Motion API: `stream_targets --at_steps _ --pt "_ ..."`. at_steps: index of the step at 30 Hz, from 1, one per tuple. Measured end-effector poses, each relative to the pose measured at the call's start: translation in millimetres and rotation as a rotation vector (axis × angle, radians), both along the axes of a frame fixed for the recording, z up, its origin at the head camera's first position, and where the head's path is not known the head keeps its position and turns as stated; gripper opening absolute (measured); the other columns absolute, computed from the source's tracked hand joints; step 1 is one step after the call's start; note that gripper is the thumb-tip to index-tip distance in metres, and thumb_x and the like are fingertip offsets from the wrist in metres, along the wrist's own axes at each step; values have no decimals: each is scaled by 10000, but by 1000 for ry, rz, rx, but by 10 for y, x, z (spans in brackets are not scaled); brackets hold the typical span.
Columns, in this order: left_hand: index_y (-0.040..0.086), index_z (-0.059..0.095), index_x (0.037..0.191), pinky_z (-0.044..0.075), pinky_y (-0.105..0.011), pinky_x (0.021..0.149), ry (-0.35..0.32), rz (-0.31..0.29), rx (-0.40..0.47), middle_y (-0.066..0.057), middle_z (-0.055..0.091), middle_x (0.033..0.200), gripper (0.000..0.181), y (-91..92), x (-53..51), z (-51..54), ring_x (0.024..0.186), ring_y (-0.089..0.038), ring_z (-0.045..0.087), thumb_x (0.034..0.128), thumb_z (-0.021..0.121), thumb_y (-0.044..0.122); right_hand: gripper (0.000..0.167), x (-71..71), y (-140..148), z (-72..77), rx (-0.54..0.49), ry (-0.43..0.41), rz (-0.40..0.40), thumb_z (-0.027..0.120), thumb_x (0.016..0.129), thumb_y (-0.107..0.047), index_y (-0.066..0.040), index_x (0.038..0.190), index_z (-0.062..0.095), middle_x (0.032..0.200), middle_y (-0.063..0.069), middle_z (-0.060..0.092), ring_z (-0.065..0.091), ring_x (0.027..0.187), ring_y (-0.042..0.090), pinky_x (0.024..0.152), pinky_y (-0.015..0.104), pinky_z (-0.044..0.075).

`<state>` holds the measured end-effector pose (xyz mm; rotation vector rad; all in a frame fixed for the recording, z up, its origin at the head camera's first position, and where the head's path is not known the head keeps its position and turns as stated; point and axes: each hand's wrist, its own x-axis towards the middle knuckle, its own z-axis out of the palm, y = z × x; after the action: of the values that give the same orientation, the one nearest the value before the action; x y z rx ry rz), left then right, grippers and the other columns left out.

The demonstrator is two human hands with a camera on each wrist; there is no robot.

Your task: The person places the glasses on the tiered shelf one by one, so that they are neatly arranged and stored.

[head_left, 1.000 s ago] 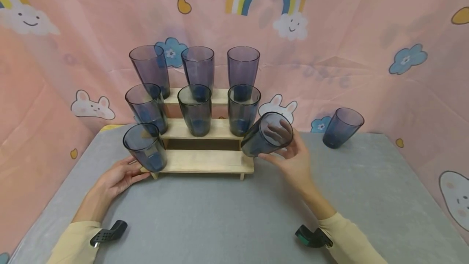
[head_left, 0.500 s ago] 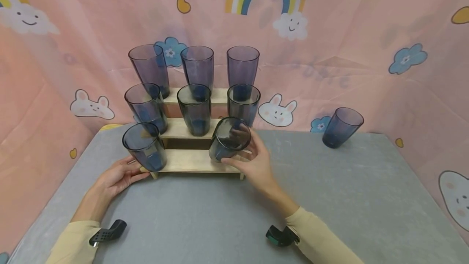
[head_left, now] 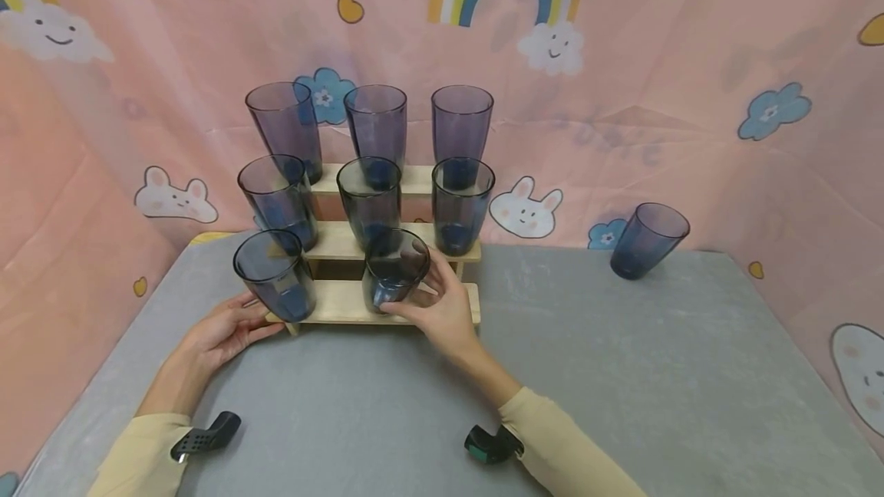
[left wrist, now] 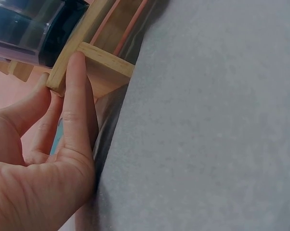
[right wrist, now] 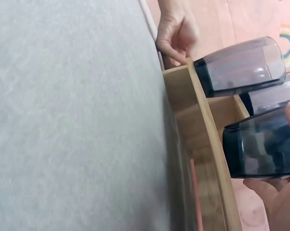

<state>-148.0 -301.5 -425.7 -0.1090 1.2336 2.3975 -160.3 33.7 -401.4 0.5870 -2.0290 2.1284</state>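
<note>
My right hand [head_left: 442,309] grips a blue-tinted drinking glass [head_left: 395,271] over the middle of the bottom step of a three-tier wooden rack [head_left: 334,302]. In the right wrist view the base of that glass [right wrist: 260,144] sits at the step's surface; I cannot tell whether it touches. Thumb and fingers of my left hand [head_left: 224,330] pinch the left end of the bottom board, as the left wrist view shows at the wooden edge [left wrist: 63,72]. A matching glass [head_left: 276,274] stands at the left of this step.
Several more glasses stand on the rack's middle and top tiers, including a middle-tier glass [head_left: 461,209] behind my right hand. Another glass [head_left: 648,240] stands apart at the table's back right. A pink printed cloth [head_left: 656,98] hangs behind the grey table [head_left: 621,374].
My right hand has carried its glass leftward from beyond the rack's right end to the middle of the bottom step, tilting it more upright. The left hand has stayed put.
</note>
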Motion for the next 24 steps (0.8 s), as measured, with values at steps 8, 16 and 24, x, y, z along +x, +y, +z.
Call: stream_targets --at_steps 8,16,24 --pt "165 661 1055 582 -387 860 -9 -4 25 -59 696 1073 440 3 -19 6 998 -179 673 979 368 -154 900 11 -95 8 -9 8 42 863 655 94 -104 1439 468 1331 102 597 594 1176 231 905 335 562" --pt "165 644 1057 580 -386 865 -6 -4 8 -58 689 1076 412 -2 0 0 1001 -185 672 972 395 -152 868 108 -155 229 79 -13 57 851 669 101 -38 1437 469 1281 164 607 596 1159 286 921 359 555" --pt "140 620 1133 581 -378 863 -5 -2 -8 -45 693 1077 402 7 2 4 999 -180 673 975 390 -149 868 89 -162 247 190 -1 68 863 694 33 -49 1453 451 1262 166 609 592 1157 283 901 349 564"
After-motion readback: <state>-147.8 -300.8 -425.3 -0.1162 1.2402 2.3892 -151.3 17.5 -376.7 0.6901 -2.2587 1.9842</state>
